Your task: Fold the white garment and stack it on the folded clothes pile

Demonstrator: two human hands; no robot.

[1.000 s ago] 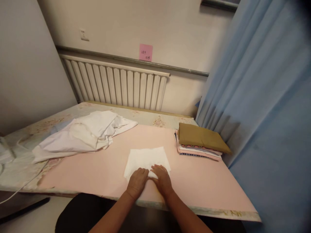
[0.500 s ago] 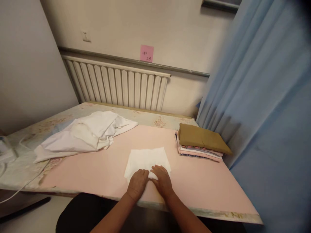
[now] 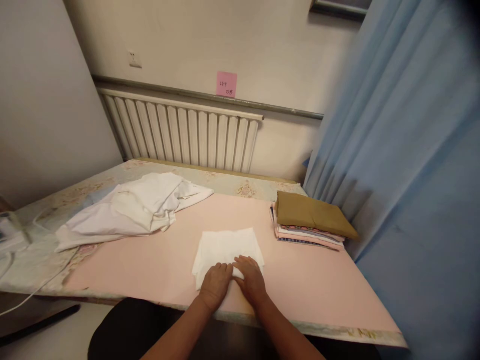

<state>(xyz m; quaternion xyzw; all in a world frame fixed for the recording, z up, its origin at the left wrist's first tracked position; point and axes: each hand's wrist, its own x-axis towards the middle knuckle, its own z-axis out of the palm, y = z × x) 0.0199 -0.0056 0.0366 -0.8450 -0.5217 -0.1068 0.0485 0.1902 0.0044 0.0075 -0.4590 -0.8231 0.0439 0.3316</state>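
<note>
A white cloth (image 3: 228,245) lies flat on the pink table cover (image 3: 150,265), close to the front edge. Both hands grip its near edge, which is bunched or rolled between them. My left hand (image 3: 216,284) has its fingers curled over that edge on the left. Close beside it, almost touching, my right hand (image 3: 250,276) is bent over the same edge, its thumb underneath. The fingers hide the middle of the near edge.
A crumpled heap of white fabric (image 3: 138,205) lies at the left. On the right stands a stack of folded cloths (image 3: 315,215), brown on top, beside a blue curtain (image 3: 405,165). A radiator (image 3: 180,127) lines the wall behind. A white cable (image 3: 41,285) hangs over the left front edge.
My left hand has shifted slightly right and toward me along the cloth's near edge, and more of the cloth's left near corner shows. The right hand has barely moved.
</note>
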